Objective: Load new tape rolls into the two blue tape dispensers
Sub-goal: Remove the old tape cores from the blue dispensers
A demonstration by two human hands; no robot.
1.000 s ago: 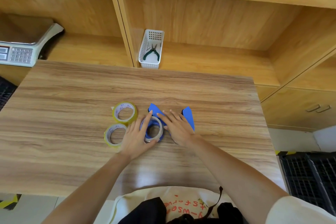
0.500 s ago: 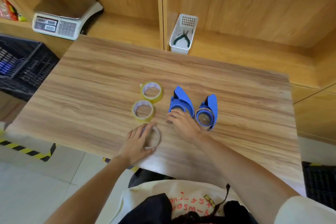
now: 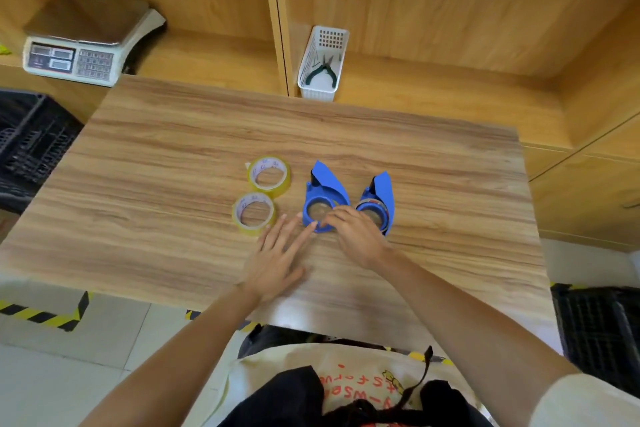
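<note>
Two blue tape dispensers lie side by side on the wooden table [image 3: 173, 163]: the left dispenser [image 3: 325, 189] and the right dispenser [image 3: 381, 189]. To their left, two yellowish tape rolls lie flat, one farther [image 3: 284, 180] and one nearer [image 3: 239, 218]. My left hand [image 3: 277, 260] rests flat with fingers spread, and its fingertips reach the left dispenser's near edge. My right hand [image 3: 358, 236] has curled fingers gripping the near rim of the left dispenser and covers part of the right one. The right dispenser's hub shows a thin ring.
A white basket [image 3: 313, 92] with pliers stands on the shelf behind the table. A weighing scale [image 3: 79, 48] sits on the shelf at back left. Black crates stand on the floor at left [image 3: 27, 142] and right [image 3: 602, 329]. The table's near edge is just below my wrists.
My left hand moved forward from the near table edge to the left dispenser. The pale ring it held half a second ago is out of sight. My right hand stayed at the dispensers.
</note>
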